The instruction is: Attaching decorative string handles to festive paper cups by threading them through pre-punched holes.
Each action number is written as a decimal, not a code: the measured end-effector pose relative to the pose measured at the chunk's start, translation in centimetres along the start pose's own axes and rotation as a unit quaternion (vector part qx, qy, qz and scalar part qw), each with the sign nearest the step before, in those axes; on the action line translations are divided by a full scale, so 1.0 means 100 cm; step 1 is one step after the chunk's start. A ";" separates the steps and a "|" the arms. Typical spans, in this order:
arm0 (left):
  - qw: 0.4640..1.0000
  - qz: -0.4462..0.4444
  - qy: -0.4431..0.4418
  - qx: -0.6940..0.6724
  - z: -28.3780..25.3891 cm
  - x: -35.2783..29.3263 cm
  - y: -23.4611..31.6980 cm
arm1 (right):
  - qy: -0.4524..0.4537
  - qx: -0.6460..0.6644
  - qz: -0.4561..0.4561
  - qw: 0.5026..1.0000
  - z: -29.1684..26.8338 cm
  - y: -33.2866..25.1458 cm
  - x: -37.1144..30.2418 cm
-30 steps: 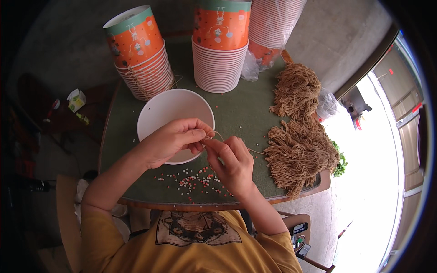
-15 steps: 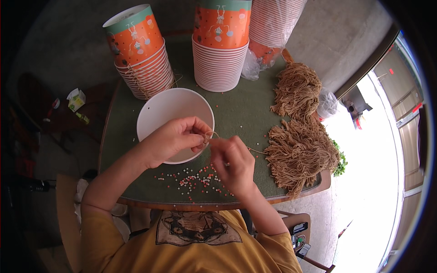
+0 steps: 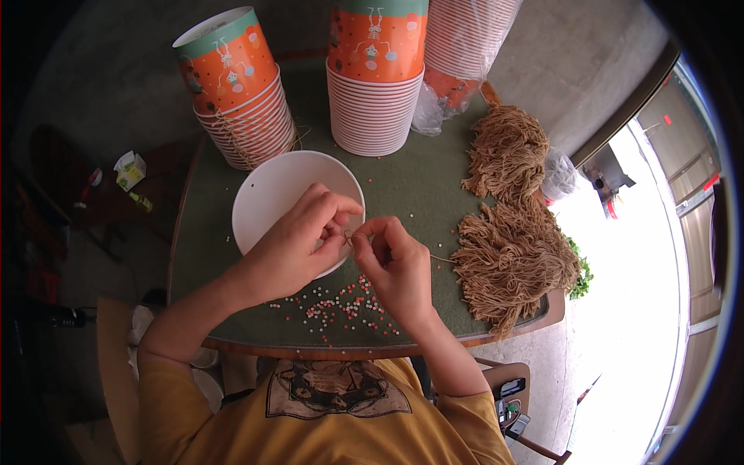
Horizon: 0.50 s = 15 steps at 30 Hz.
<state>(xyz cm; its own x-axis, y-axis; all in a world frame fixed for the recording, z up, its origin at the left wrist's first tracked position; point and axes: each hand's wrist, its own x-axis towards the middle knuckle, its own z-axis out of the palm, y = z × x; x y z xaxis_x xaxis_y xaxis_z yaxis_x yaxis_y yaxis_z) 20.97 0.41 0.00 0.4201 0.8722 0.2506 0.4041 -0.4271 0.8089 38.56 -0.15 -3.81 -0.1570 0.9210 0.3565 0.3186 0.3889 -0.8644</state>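
A white paper bucket (image 3: 267, 190) lies tipped with its open mouth up toward me, a small hole in its wall. At its right rim, my left hand (image 3: 306, 236) has curled fingers closed on a thin brown twine (image 3: 348, 238). My right hand (image 3: 397, 267) pinches the same twine between thumb and forefinger, close to the left fingertips. The twine makes a small loop there. From behind my right hand a strand runs to a heap of brown twine (image 3: 511, 260) at the right. Small white and orange beads (image 3: 341, 310) lie scattered below the bucket.
Stacks of orange-and-green paper buckets stand at the back left (image 3: 240, 101) and back middle (image 3: 372, 108); a plastic-wrapped stack (image 3: 469, 46) is behind. Another twine bundle (image 3: 508, 151) lies at the right. The green tabletop (image 3: 209, 302) curves along its near edge.
My left hand has turned, its knuckles rising and its wrist coming slightly nearer. My right hand has shifted slightly, its thumb and forefinger now pinched on the twine by the left fingers.
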 end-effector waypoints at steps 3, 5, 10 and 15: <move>0.996 0.039 0.016 0.075 -0.001 0.000 0.002 | 0.004 0.029 0.024 0.999 0.001 0.002 -0.002; 0.993 0.053 0.012 0.104 0.000 -0.001 0.001 | -0.004 0.033 0.033 0.999 0.002 0.003 -0.002; 0.991 0.073 0.020 0.110 0.004 -0.001 -0.001 | 0.008 0.025 0.000 1.000 0.003 0.002 -0.004; 0.996 0.046 0.015 0.076 0.003 -0.001 -0.001 | 0.013 -0.023 -0.028 0.999 0.001 0.000 -0.004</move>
<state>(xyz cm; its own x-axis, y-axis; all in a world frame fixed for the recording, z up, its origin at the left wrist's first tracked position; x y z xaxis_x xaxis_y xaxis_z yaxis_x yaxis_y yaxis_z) 21.15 0.32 -0.22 0.4367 0.8339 0.3374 0.4841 -0.5340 0.6932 38.51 -0.56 -3.97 -0.1509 0.8981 0.4132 0.3529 0.4394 -0.8261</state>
